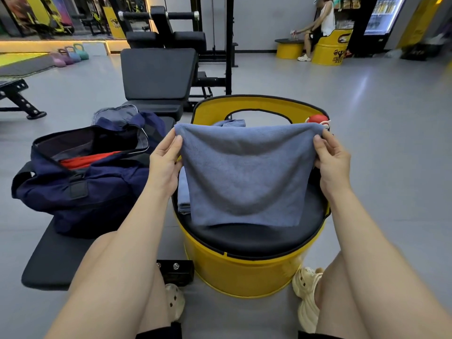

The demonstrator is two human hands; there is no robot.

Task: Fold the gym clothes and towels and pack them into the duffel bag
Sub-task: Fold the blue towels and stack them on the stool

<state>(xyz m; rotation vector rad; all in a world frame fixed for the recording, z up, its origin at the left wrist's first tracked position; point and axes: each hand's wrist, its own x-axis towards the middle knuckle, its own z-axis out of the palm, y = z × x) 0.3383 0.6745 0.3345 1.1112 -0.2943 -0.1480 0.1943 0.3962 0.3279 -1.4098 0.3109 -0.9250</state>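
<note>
Head view. Landmark: yellow drum seat [241,280] with black cushion, directly ahead of the seated person's knees.

Blue-grey towel [244,177] is held up above the cushion, hanging as a doubled panel; its lower edge ends just over the front part of the cushion, contact unclear. Left hand [163,165] pinches the towel's upper left corner, thumb on the near face, remaining fingers curled behind the cloth. Right hand [331,165] pinches the upper right corner the same way, thumb in front, fingers behind. The top edge sags slightly between the two grips.

On the cushion behind the held towel, at its left side, lies a folded stack of similar blue cloth [184,199]; more blue fabric [230,123] shows at the seat's back. A red-capped object [318,119] sits at the back right of the seat, mostly hidden.

Left of the drum seat, a navy duffel bag [80,187] rests on a black bench pad [56,260], zip open, with a red garment [88,160] visible inside.

Beyond the seat stands a black weight bench [159,74]. Far right of it, a second person sits on another yellow drum [329,51].
</note>
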